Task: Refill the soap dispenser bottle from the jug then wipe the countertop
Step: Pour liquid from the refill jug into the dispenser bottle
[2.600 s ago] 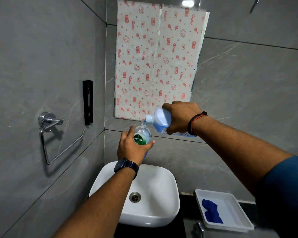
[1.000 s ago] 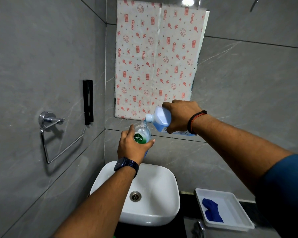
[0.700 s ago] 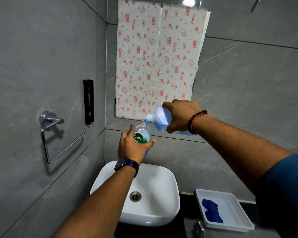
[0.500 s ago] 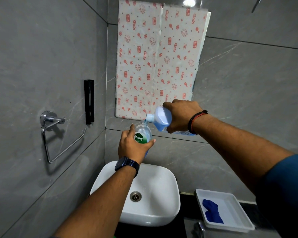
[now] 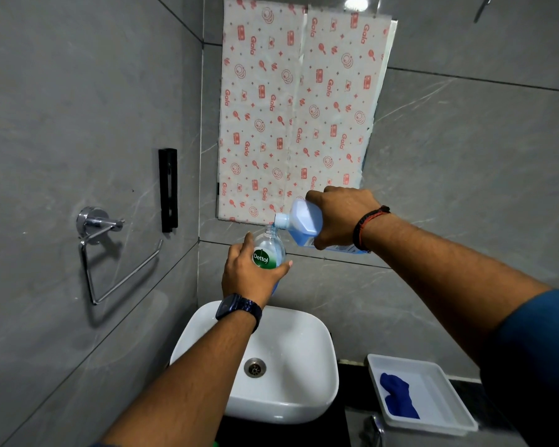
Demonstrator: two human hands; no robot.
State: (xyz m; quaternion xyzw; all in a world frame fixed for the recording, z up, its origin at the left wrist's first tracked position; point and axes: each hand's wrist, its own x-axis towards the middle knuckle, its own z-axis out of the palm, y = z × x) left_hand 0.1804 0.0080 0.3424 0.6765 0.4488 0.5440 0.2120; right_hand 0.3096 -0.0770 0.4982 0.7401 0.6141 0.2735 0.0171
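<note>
My left hand point(image 5: 247, 275) grips a clear soap dispenser bottle point(image 5: 269, 250) with a green Dettol label, held upright above the white basin point(image 5: 307, 395). My right hand point(image 5: 342, 214) holds the jug point(image 5: 304, 222) of blue liquid tipped to the left, its spout touching the bottle's open neck. Blue liquid shows in the lower part of the bottle, below my fingers. The pump top is out of view.
A white tray point(image 5: 446, 391) with a blue cloth point(image 5: 397, 396) sits on the dark countertop point(image 5: 352, 372) right of the basin. A chrome towel ring point(image 5: 110, 253) and a black bracket point(image 5: 168, 190) hang on the left wall. Patterned paper point(image 5: 297, 108) covers the mirror.
Both hands have held nearly still, with the jug tipped onto the bottle's neck throughout. The view has shifted only slightly.
</note>
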